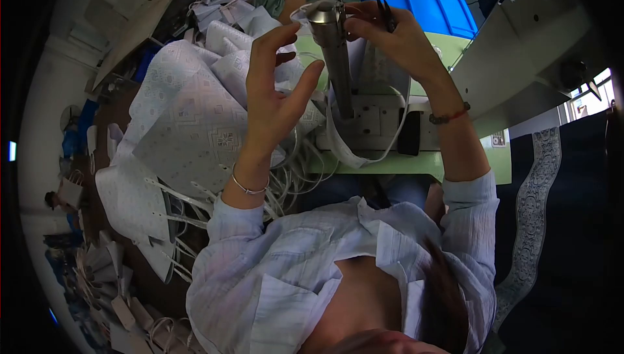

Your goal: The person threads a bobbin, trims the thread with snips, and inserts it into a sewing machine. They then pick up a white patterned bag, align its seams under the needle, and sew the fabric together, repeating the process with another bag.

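My left hand [276, 91] is raised just left of the sewing machine's metal cylinder arm [335, 61], thumb and fingers apart, holding nothing. On the far side of that arm, my right hand [396, 39] has its fingertips close to the needle area. Dark, pointed thread snips [388, 14] stick up from between its fingers. White material [300, 14] sits around the top of the arm, partly hidden. A white strap [354, 159] hangs in a loop below, over the front edge of the green table [455, 48].
A heap of white patterned bag pieces [188, 113] with dangling straps [292, 178] lies to the left. Behind the machine stands a blue plastic crate [419, 3]. The machine's large body [520, 48] rises on the right. More pale pieces [120, 282] lie at lower left.
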### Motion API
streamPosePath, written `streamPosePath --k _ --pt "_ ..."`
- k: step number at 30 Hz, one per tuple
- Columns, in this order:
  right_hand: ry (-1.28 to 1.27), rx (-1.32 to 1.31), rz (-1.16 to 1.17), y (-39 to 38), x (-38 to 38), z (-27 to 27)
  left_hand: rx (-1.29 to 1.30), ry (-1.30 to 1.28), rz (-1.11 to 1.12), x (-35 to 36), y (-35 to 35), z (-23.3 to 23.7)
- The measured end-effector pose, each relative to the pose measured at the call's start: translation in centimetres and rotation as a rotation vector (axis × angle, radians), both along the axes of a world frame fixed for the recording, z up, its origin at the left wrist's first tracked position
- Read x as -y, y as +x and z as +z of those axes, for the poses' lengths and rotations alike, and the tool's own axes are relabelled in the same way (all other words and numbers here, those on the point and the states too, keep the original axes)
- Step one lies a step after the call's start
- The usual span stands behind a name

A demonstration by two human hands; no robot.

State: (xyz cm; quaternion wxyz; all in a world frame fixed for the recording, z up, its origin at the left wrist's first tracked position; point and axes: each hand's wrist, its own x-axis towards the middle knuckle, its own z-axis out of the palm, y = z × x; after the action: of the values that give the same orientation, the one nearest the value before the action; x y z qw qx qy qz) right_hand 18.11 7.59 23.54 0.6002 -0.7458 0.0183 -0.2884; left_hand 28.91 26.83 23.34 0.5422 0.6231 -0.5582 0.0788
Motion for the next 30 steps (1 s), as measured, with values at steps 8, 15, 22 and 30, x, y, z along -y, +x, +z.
streamPosePath --k 8,15,22,30 --pt "-0.066 0.012 -0.129 -0.1 -0.3 -0.1 0.428 0.328 -0.346 -2.2 -4.0 -0.8" --pt "0.041 -0.016 -0.104 -3.6 -0.2 0.1 0.678 0.591 -0.499 -2.0 -3.2 -6.0" --pt "0.007 -0.069 -0.042 -5.7 -1.0 0.9 0.609 0.546 -0.541 -1.5 -0.4 -5.0" --pt "-0.206 0.271 -0.007 -4.4 -1.7 1.0 0.291 0.232 -0.504 -2.5 -0.4 0.7"
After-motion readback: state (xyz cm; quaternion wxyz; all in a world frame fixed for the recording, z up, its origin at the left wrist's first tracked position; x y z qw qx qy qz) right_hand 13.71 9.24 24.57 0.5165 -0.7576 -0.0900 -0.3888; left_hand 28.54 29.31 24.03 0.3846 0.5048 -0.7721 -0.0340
